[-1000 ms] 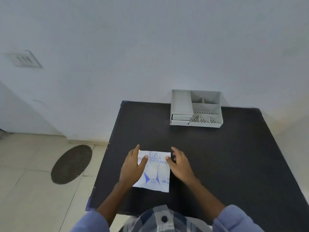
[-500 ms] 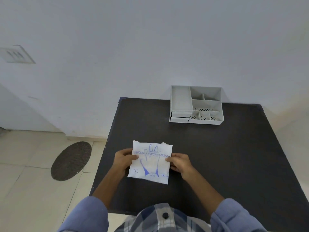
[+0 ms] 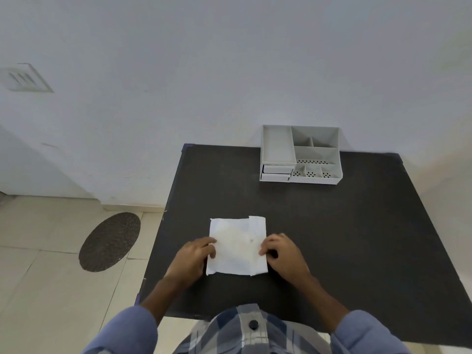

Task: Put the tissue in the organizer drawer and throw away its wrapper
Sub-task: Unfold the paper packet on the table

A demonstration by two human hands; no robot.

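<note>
A white square wrapped packet (image 3: 237, 246) is held just above the near part of the black table (image 3: 357, 238), its plain white back side facing up. My left hand (image 3: 191, 259) pinches its left edge and my right hand (image 3: 283, 254) pinches its right edge. The grey organizer (image 3: 301, 154) stands at the far edge of the table against the wall, with two small shut drawers (image 3: 277, 172) at its front left and several open compartments on top.
A dark oval mat (image 3: 109, 241) lies on the tiled floor left of the table. A white wall rises behind the table, with a vent plate (image 3: 25, 77) at the upper left.
The packet lay flat with its blue printed side up; both hands took hold of its edges, lifted it and turned it over, so the plain white side now shows.
</note>
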